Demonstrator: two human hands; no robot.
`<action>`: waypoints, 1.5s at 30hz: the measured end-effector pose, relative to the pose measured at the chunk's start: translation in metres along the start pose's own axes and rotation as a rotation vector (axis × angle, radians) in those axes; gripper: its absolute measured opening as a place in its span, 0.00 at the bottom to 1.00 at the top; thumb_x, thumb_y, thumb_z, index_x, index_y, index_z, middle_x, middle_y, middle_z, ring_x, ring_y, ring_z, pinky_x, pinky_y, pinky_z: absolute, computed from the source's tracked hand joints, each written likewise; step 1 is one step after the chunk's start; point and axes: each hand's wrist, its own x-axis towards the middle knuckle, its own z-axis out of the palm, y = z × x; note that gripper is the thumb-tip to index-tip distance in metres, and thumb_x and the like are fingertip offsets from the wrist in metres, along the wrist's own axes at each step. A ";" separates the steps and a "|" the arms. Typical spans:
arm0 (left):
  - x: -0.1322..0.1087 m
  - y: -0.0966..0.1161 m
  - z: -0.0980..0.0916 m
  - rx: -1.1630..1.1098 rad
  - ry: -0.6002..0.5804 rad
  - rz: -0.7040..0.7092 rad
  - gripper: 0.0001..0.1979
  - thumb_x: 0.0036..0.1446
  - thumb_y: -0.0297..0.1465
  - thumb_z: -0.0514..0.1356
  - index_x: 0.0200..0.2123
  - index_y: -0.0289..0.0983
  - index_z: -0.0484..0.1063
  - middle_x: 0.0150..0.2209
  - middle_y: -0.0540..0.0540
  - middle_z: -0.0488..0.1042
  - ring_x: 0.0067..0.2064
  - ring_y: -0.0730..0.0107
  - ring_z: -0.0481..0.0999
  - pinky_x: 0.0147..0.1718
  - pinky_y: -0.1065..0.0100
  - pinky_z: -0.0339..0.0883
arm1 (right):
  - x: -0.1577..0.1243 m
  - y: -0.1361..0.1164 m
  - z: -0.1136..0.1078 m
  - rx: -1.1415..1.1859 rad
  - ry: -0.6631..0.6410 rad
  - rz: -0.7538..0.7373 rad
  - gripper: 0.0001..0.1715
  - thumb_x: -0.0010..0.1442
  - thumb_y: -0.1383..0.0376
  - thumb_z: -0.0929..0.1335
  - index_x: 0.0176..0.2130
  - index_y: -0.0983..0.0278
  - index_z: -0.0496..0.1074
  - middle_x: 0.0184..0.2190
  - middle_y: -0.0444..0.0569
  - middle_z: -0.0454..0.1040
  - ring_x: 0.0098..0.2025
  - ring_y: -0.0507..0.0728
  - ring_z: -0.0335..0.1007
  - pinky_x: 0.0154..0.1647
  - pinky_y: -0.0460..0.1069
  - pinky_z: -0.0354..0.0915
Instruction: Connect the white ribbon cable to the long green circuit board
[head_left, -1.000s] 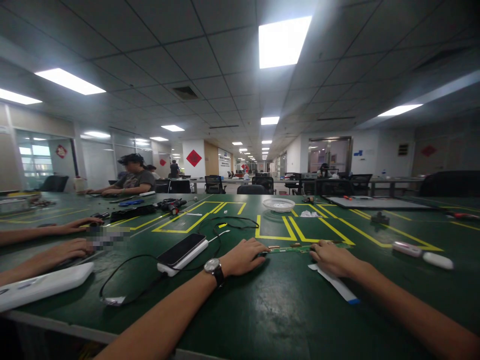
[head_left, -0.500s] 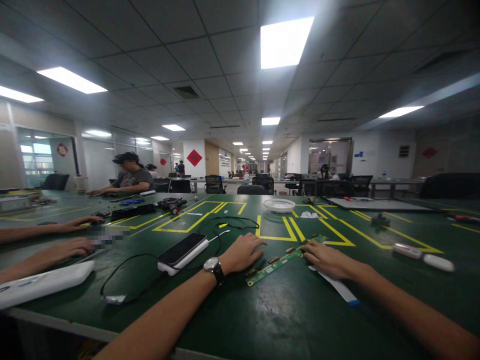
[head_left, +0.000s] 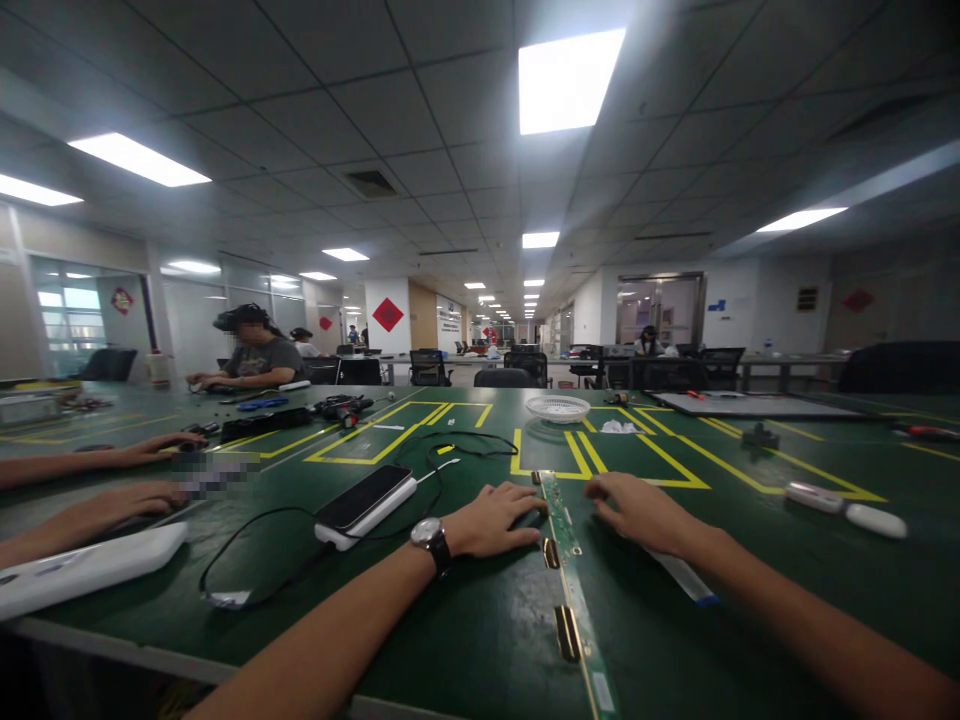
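A long, narrow green circuit board [head_left: 574, 585] lies lengthwise in front of me, with several dark connectors along its left edge. At its upper left, my left hand [head_left: 491, 522] rests low over the table with fingers extended, the fingertips at the board's edge. They seem to touch it without gripping. On the other side, my right hand [head_left: 637, 512] hovers a little apart from the board, fingers bent and spread, nothing in them. Partly hidden below that hand is a white flat ribbon cable [head_left: 682, 577] with a blue end.
Left of me lie a phone [head_left: 375, 497] on a white block, a black cable [head_left: 259, 515] and a white power strip [head_left: 90, 570]. A co-worker's hands [head_left: 127, 505] are at the far left. Beyond stands a clear dish [head_left: 557, 408]; a white rounded object [head_left: 876, 524] lies right.
The circuit board has turned from slanting between both hands to pointing lengthwise toward me. My right hand has come off it and moved slightly left; my left hand has shifted slightly right.
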 end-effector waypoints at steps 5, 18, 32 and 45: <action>0.001 0.005 -0.001 -0.011 -0.010 0.027 0.25 0.67 0.46 0.49 0.65 0.48 0.56 0.68 0.42 0.55 0.65 0.50 0.58 0.56 0.43 0.55 | -0.005 0.034 -0.002 -0.242 -0.091 0.316 0.24 0.60 0.54 0.64 0.47 0.68 0.74 0.46 0.63 0.74 0.46 0.70 0.73 0.43 0.59 0.67; 0.002 0.007 -0.001 -0.021 -0.045 0.065 0.23 0.69 0.44 0.47 0.64 0.50 0.59 0.65 0.43 0.60 0.63 0.52 0.61 0.55 0.45 0.57 | -0.002 0.043 -0.001 -0.052 -0.104 0.117 0.22 0.56 0.57 0.67 0.48 0.64 0.74 0.42 0.55 0.76 0.43 0.62 0.73 0.42 0.51 0.65; 0.003 0.007 0.001 -0.006 -0.050 0.071 0.23 0.69 0.45 0.47 0.64 0.50 0.59 0.66 0.44 0.59 0.63 0.51 0.60 0.56 0.45 0.57 | 0.005 0.009 0.018 0.185 -0.019 -0.098 0.15 0.58 0.64 0.65 0.45 0.63 0.74 0.40 0.51 0.76 0.41 0.58 0.71 0.43 0.50 0.64; 0.003 0.008 0.001 -0.012 -0.057 0.067 0.24 0.69 0.45 0.47 0.65 0.50 0.58 0.66 0.44 0.59 0.63 0.51 0.60 0.56 0.46 0.56 | 0.014 0.004 0.028 0.211 0.040 -0.188 0.19 0.58 0.66 0.66 0.50 0.64 0.72 0.40 0.51 0.76 0.42 0.59 0.71 0.44 0.51 0.65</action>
